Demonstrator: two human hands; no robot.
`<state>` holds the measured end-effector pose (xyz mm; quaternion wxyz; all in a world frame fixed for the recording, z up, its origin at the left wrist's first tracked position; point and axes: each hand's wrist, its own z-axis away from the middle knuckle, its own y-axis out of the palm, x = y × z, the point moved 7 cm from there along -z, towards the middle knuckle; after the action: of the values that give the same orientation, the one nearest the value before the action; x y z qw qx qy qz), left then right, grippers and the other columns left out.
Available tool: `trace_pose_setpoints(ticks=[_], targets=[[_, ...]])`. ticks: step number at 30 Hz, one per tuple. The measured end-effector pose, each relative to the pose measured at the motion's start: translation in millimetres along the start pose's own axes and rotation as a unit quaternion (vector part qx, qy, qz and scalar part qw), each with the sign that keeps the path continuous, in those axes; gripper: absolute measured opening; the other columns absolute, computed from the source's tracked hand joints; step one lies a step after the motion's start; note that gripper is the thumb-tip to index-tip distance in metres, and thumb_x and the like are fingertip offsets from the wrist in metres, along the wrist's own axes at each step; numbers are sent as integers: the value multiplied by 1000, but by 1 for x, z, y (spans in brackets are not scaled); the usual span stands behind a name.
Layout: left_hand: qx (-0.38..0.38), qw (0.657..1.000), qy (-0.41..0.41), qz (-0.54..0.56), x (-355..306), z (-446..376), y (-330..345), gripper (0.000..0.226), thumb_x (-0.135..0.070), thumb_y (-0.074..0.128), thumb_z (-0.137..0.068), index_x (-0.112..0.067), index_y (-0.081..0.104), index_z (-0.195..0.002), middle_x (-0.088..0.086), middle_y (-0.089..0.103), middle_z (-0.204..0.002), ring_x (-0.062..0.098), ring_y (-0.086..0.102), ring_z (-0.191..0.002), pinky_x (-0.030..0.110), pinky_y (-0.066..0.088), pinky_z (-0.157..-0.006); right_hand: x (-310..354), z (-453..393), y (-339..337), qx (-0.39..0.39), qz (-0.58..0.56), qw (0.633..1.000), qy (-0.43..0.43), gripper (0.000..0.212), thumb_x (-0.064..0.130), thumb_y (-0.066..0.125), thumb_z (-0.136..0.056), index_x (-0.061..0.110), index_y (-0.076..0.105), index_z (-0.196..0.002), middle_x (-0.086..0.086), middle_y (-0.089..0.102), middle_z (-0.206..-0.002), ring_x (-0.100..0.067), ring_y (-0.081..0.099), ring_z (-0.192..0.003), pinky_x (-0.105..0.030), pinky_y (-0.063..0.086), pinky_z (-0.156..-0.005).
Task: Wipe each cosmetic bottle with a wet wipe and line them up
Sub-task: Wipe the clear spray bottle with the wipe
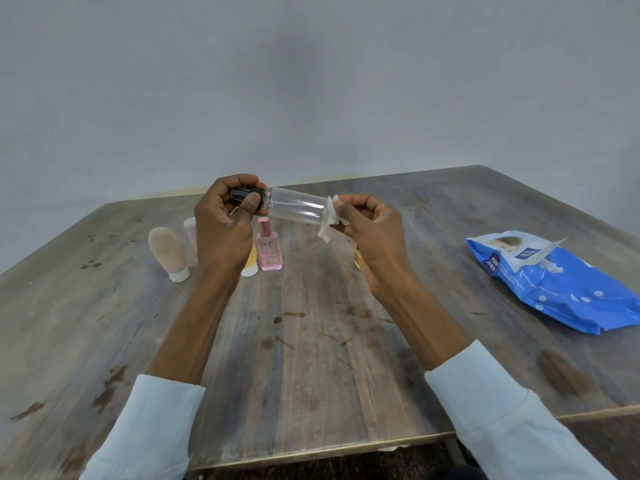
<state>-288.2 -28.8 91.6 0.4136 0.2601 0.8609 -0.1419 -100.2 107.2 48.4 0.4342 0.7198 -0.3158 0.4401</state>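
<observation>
Head view: both hands are raised above the middle of the wooden table (311, 358), apart from each other and joined only by the clear bottle (298, 206) held lying on its side between them. The left hand (225, 223) curls round the bottle's black cap (246, 194). The right hand (367, 233) pinches a white wet wipe (329, 218) against the bottle's base end, fingers curled.

Behind and below the hands, toward the far side of the table, stand a beige tube (168, 252) on its white cap, a pale pink tube (190, 230) partly hidden by the left hand, a pink glass bottle (268, 251) with a pink cap, and just beside it a yellowish tube (250, 266), mostly hidden by the left wrist. An amber bottle (360, 261) shows only as a sliver behind the right hand.

A blue wipes pack (561, 282) lies near the table's right edge, well apart from the bottles, its flap lifted. The near table edge runs beneath the pale blue sleeves (512, 420); bare stained wood lies between the forearms and to the left.
</observation>
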Motion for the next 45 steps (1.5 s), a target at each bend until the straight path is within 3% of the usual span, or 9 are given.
trace_pose_setpoints(ticks=[7,14,17,21,25,30,38,41,45], targets=[[3,1000,-1,31,2,-1,-1,22,8,61,-101,-5,69,-117,3,77,-107,14,74,-98,31,61,-91,-6,1,0,6,43,999,16,9,11,81,-95,8,76,-102,-9,80,-94,-19,79,-86,-32,65,-88],[22,1000,-7,15,3,-2,3,24,6,62,-102,-2,69,-124,4,76,-105,11,73,-93,28,61,-88,15,6,-2,-39,78,994,-66,1,17,78,-97,17,77,-98,0,80,-98,-14,76,-91,-28,65,-84],[14,999,-2,35,-2,1,4,25,2,67,-102,-3,68,-126,6,77,-104,8,75,-93,23,59,-88,30,15,5,-50,210,958,-187,3,19,75,-98,21,76,-96,11,75,-93,-5,70,-86,-18,58,-73],[14,999,6,36,-4,3,8,26,-2,72,-99,-3,70,-125,16,78,-107,14,78,-98,26,61,-89,28,22,26,5,309,913,-267,5,15,74,-97,20,76,-96,11,72,-95,-7,66,-92,-29,57,-82],[68,997,27,15,-4,11,23,23,-9,79,-96,-8,73,-118,11,78,-104,17,78,-93,27,62,-83,34,38,45,54,353,857,-372,6,10,75,-98,13,76,-102,5,69,-101,-11,64,-98,-23,51,-84],[16,1000,6,24,3,8,14,25,-19,84,-93,-12,77,-116,11,80,-105,25,78,-95,30,63,-83,28,40,51,80,393,828,-393,8,10,76,-97,15,74,-103,4,63,-107,-14,60,-102,-29,52,-83],[-136,984,-59,101,18,1,-17,32,-25,89,-89,-5,77,-110,3,79,-88,14,76,-80,26,59,-73,13,26,44,93,407,849,-324,7,15,75,-95,20,73,-97,8,64,-104,-11,64,-97,-41,58,-81],[-100,985,-69,120,20,-1,-13,29,-23,87,-91,-6,77,-112,6,80,-95,17,77,-87,28,60,-78,15,21,36,66,377,880,-281,4,16,72,-98,19,74,-98,8,70,-101,-9,66,-93,-33,59,-79],[47,982,-69,169,10,3,12,26,-13,72,-101,-2,72,-125,14,81,-101,21,77,-93,33,62,-87,7,13,30,92,288,941,-152,8,17,71,-101,18,79,-101,7,79,-95,-7,73,-89,-20,60,-81]])
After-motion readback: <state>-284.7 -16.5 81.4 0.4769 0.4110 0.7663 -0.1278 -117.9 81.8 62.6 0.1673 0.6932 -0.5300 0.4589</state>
